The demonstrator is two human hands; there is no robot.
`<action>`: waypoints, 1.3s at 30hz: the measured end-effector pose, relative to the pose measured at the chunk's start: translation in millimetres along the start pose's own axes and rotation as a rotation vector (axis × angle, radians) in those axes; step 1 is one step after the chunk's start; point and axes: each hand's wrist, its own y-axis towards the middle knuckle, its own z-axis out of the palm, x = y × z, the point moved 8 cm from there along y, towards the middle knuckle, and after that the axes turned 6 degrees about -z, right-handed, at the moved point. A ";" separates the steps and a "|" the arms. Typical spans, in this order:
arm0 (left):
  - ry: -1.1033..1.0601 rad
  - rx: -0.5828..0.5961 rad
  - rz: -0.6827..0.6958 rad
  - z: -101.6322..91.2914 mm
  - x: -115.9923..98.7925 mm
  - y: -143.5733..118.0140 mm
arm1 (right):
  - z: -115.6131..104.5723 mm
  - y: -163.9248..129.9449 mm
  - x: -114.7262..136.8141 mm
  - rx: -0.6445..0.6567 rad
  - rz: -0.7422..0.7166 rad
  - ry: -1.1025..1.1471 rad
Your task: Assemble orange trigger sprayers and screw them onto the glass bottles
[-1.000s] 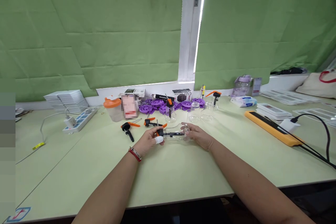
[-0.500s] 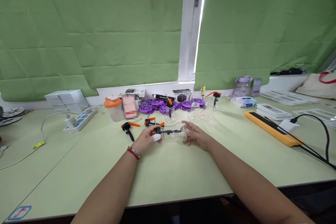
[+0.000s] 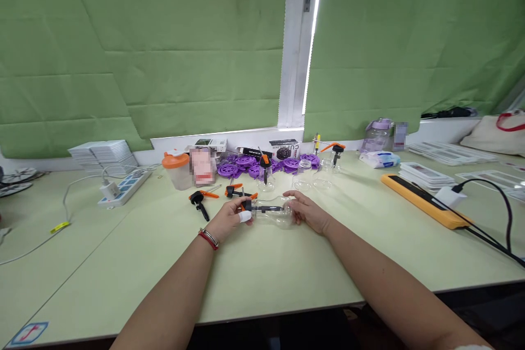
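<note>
1. You hold a clear bottle [image 3: 274, 212] in both hands, low over the green table [image 3: 262, 268].
2. The bottle lies on its side. Its long way runs from left to right, straight between your hands.
3. The black and orange cap end points to your left hand [image 3: 229, 217]. The round bottom points to your right hand [image 3: 308, 212].
4. Your left hand is closed around the cap end. The thumb has a white cover on its tip.
5. Your right hand cups the bottom end, with the fingers bent around it.
6. Just past your left hand lie two orange and black spray tops [image 3: 200, 199].
7. Farther back from the bottle sit purple wheels [image 3: 246, 164] and small clear jars [image 3: 304, 170].
8. Far off to your right lies an orange bar [image 3: 422, 199].
</note>
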 end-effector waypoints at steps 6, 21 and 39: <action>-0.007 -0.032 -0.038 -2.2 3.3 0.6 | -1.5 4.5 -8.0 -0.013 0.001 -0.085; 0.001 -0.030 -0.038 -3.5 3.4 0.5 | 3.6 1.1 -0.8 0.052 -0.054 -0.109; -0.028 -0.016 -0.011 -5.6 2.9 1.5 | 6.4 -0.6 -2.2 0.117 -0.039 -0.128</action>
